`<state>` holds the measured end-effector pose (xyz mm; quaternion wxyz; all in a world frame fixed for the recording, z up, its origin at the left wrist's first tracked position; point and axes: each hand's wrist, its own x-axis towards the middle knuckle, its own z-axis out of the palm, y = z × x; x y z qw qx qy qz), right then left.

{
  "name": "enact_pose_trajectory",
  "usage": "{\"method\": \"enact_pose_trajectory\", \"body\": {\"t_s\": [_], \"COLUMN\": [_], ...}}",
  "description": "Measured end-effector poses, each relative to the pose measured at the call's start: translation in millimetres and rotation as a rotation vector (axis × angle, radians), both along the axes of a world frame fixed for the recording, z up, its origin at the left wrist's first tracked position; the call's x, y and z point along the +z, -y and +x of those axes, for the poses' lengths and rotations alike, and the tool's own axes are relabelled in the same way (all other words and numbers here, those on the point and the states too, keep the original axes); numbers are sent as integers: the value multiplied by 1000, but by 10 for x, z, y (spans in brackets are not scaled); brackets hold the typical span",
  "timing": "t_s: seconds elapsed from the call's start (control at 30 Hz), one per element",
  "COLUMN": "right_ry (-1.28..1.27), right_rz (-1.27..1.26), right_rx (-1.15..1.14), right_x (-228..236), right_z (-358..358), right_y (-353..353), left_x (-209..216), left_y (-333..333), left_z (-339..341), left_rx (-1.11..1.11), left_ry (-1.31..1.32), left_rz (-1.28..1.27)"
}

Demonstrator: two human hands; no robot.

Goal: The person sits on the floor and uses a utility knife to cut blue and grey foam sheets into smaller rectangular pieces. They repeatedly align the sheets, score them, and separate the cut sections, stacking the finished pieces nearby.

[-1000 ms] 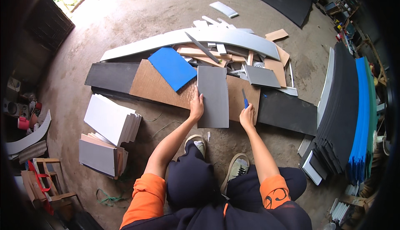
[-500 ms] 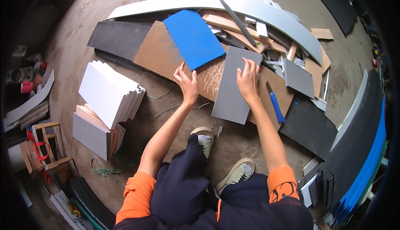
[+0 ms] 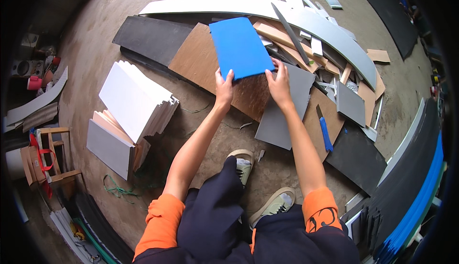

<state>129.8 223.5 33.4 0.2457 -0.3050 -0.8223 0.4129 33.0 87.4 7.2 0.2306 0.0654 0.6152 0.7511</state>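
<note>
A rectangular bright blue sheet is held by its near edge, over a brown board. My left hand grips it near the left corner, thumb on top. At the right corner my right hand pinches it the same way; the fingers beneath are partly hidden. Just beyond my right hand and under my right forearm lies a smooth grey panel. A blue-handled knife rests on a second brown board to the right.
White and grey panels are stacked at left, near tangled green string. A long pale curved strip borders a heap of offcuts at the back. Dark sheets stand at right. A wooden frame is at far left.
My right hand has left the grey panel and moved left to the blue sheet. Both hands now grip the sheet, which has shifted slightly and looks raised off the board.
</note>
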Motion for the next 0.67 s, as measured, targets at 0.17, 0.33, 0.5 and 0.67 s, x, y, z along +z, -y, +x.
{"method": "enact_pose_trajectory", "body": {"t_s": [0.17, 0.33, 0.5, 0.67], "right_ry": [-43, 109, 171, 177], "right_rz": [-284, 57, -83, -275], "right_rx": [-257, -435, -425, -373], "right_x": [-132, -338, -496, -531], "right_z": [968, 1536, 1768, 1746], "right_y": [150, 196, 157, 130], "left_x": [74, -78, -200, -301], "left_y": [471, 476, 486, 232], "left_z": [519, 1023, 1170, 960], "left_rx": [-271, -420, -502, -342], "left_ry": [49, -59, -338, -491], "left_rz": [19, -47, -455, -551]}}
